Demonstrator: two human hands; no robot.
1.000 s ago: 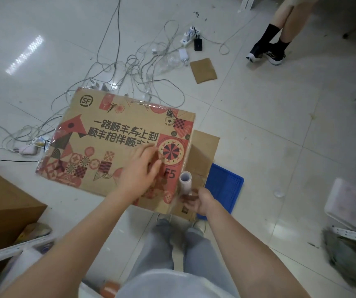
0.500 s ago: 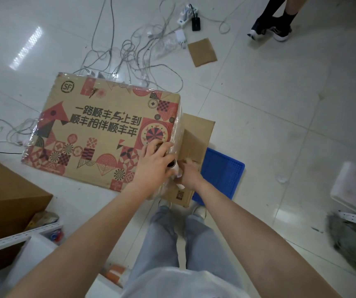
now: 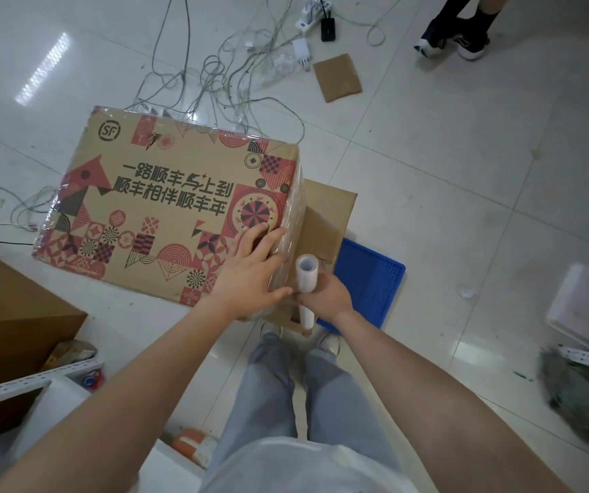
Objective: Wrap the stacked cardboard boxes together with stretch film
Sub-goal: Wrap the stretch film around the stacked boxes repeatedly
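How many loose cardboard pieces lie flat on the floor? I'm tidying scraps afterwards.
1: a small brown cardboard piece lies on the tiles beyond the printed box, near the cables. Others may be hidden under the boxes.

The top cardboard box (image 3: 165, 208) is tan, printed with red and black geometric motifs, black Chinese characters and a round black logo. The film roll (image 3: 306, 275) is white. A blue crate (image 3: 371, 282) sits on the glossy white-tiled floor (image 3: 464, 172).

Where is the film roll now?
Head view, lower centre: the film roll stands upright in the right hand, at the printed box's right corner.
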